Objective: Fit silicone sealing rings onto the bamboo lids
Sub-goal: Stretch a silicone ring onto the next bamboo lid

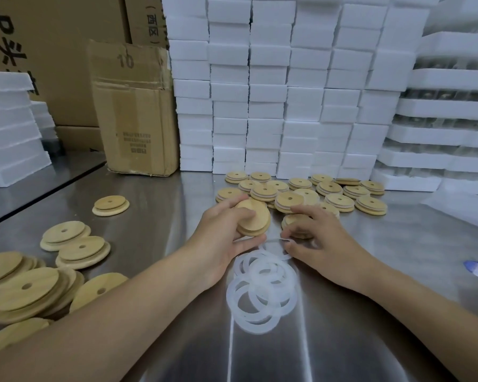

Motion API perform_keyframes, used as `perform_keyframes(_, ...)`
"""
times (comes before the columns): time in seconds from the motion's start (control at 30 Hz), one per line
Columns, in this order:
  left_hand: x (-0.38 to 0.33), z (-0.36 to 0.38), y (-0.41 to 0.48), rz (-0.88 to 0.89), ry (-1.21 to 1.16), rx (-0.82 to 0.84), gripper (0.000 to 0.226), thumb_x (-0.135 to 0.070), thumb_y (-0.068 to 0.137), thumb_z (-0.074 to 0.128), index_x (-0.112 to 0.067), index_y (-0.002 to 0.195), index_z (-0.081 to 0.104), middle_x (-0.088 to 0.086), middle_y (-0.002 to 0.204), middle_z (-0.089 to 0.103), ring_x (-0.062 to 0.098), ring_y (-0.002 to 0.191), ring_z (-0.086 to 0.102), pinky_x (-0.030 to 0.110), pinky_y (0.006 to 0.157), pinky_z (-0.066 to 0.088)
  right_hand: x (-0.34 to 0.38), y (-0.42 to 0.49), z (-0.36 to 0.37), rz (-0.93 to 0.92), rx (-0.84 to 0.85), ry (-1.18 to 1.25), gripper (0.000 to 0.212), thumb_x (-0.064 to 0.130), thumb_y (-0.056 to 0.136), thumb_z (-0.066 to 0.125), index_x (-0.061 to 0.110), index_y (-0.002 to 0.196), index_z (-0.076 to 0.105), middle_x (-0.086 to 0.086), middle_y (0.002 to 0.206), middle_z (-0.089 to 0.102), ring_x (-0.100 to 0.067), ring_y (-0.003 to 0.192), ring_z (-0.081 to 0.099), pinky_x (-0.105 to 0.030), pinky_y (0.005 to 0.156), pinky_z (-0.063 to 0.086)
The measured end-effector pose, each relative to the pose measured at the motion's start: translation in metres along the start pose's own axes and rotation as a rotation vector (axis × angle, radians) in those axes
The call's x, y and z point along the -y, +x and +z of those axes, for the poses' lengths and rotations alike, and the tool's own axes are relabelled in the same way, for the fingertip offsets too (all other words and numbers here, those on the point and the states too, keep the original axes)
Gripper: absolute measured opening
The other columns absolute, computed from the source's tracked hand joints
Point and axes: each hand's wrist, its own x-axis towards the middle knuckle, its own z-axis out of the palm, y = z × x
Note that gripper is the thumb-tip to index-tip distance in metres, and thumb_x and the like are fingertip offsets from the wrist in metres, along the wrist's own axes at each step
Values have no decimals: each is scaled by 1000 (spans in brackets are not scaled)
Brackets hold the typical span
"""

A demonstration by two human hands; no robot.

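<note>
Progress: you are partway through the batch, by judgement.
Done: ringed lids (340, 202) lie clustered beyond the ring pile (261, 292).
Remaining: bare lids (36, 288) lie left of the ring pile.
Left hand (224, 237): your fingers grip one lid (255, 216) just beyond the ring pile.
Right hand (322, 245): your fingertips pinch one ring (273, 240) at the ring pile's far edge, not yet fitted.
</note>
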Motion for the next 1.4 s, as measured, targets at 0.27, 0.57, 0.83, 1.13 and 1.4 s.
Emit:
perform_keyframes(0.27,3,-1,-1,53,20,35,45,5,94,57,-24,122,79,13,125,75,32,108,77,43,80,67,-3,0,-1,132,-82,168,22,8,91,74,27,82,74,12,136,56,-19,130,50,-41,114,40)
perform_keyframes(0.57,5,-1,-1,88,65,51,40,2,98,59,-23,122,80,7,119,80,32,113,74,43,80,66,-1,-2,6,-61,-73,-126,19,32,96,72,34,114,78,9,154,48,-16,149,31,-36,123,23)
perform_keyframes(0.83,6,-1,-2,93,106,80,38,-5,102,57,-25,127,78,5,120,80,28,113,76,44,84,67,8,-12,-4,-122,-341,139,12,18,95,75,28,90,69,16,107,66,-6,111,55,-15,97,38)
perform_keyframes(1.13,2,-2,-7,77,189,350,68,-6,74,57,-22,139,68,13,130,75,33,120,73,50,101,62,33,-15,9,-208,-455,296,9,15,93,78,23,96,76,15,87,69,-15,88,64,-22,78,46)
perform_keyframes(1.4,10,0,-8,231,365,351,51,-7,101,72,-25,148,62,3,123,80,21,117,76,42,96,64,27,-12,8,-106,-448,426,14,17,91,80,29,91,74,12,84,73,-15,83,67,-17,69,46)
